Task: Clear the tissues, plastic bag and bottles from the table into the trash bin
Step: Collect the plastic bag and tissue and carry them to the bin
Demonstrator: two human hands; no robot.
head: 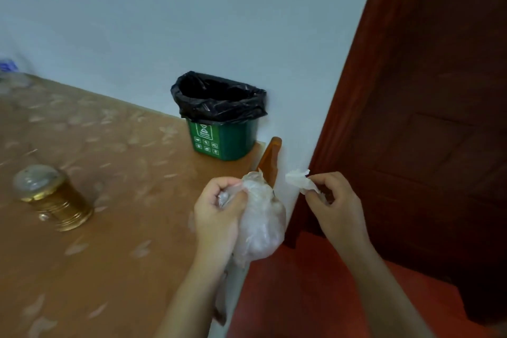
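Observation:
My left hand (pixel 219 217) grips a crumpled clear plastic bag (pixel 260 222) over the table's right edge. My right hand (pixel 334 200) pinches a small white tissue (pixel 299 180) just to the right of the bag, off the table. A small green trash bin (pixel 223 136) lined with a black bag (pixel 219 99) stands at the table's far right corner against the wall, beyond both hands. A blurred clear bottle (pixel 11 74) with a blue label shows at the far left edge.
A gold jar (pixel 55 197) with a clear lid sits on the brown patterned table (pixel 109 228) at the left. A wooden chair back (pixel 270 159) rises by the table's right side. A dark red door (pixel 425 118) and red floor (pixel 301 296) lie to the right.

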